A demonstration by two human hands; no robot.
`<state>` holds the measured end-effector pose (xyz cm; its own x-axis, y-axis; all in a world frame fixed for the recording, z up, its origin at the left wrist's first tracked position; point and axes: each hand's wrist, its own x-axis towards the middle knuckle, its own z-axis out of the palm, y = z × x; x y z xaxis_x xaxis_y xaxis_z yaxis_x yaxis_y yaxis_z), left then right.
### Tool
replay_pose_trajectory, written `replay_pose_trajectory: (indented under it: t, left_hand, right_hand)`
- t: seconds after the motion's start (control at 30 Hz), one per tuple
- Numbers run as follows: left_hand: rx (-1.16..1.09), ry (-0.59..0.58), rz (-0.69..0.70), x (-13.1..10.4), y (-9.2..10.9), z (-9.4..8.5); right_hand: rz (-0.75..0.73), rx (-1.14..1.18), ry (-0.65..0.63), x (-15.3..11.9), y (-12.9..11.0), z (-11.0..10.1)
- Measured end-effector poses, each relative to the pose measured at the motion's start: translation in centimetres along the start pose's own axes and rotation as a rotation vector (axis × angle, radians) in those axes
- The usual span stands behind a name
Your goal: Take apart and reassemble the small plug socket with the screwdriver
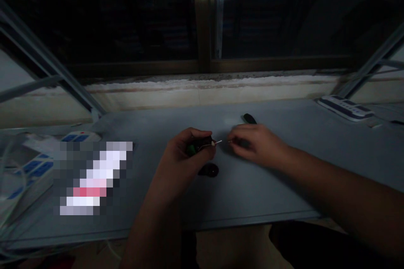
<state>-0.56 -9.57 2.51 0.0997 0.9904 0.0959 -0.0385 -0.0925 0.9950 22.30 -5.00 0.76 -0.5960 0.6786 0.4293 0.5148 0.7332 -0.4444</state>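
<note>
My left hand [181,157] is closed around a small dark device with a green part [192,149]; a thin pale tip sticks out of it toward the right. Opposite it, my right hand [255,143] is pinched, with a small thin piece [230,141] showing at the fingertips, too blurred to name. A short gap lies between the two hands. Under the left hand, a black rounded part [211,170] rests on the table. Beyond the right hand lies a dark oval piece [249,118], partly hidden by the fingers.
The grey table [151,206] runs up to a tiled wall below a dark window. On the left are white power strips [36,166] with cables and a pixelated bright object [97,176]. Another power strip [345,107] sits at the back right. Metal frame bars [63,69] rise at both sides.
</note>
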Motion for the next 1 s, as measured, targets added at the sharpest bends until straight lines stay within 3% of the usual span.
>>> replay_pose_trajectory:
  t: [0.13,0.2,0.27,0.6,0.73,0.83,0.9,1.0]
  left_hand:
    - [0.045,-0.043,-0.031,-0.2,0.1,0.3]
    - [0.057,-0.068,-0.063,-0.3,0.3,0.5]
    - [0.059,-0.099,-0.114,-0.4,0.4,0.7]
    - [0.082,-0.182,-0.151,-0.5,0.7,1.3]
    - [0.105,-0.17,-0.158,-0.4,0.7,1.4]
    - [0.215,-0.094,-0.133,-0.2,0.5,1.2]
    - [0.332,-0.031,-0.092,-0.1,0.4,1.0]
    - [0.435,0.014,-0.046,0.0,0.4,0.8]
  right_hand:
    - [0.191,0.616,0.292,0.1,0.0,-0.8]
    - [0.168,0.817,0.326,0.2,-0.3,-0.9]
    - [0.105,0.871,0.319,0.2,-0.7,-0.9]
    - [0.008,0.771,0.269,-0.2,-1.7,-0.4]
    - [0.011,0.543,0.301,-0.1,-1.3,-0.4]
    - [0.036,0.353,0.311,0.0,-0.8,-1.1]
    - [0.045,0.305,0.214,-0.1,-0.5,-1.8]
    - [0.036,0.293,-0.132,-0.4,-0.4,-2.5]
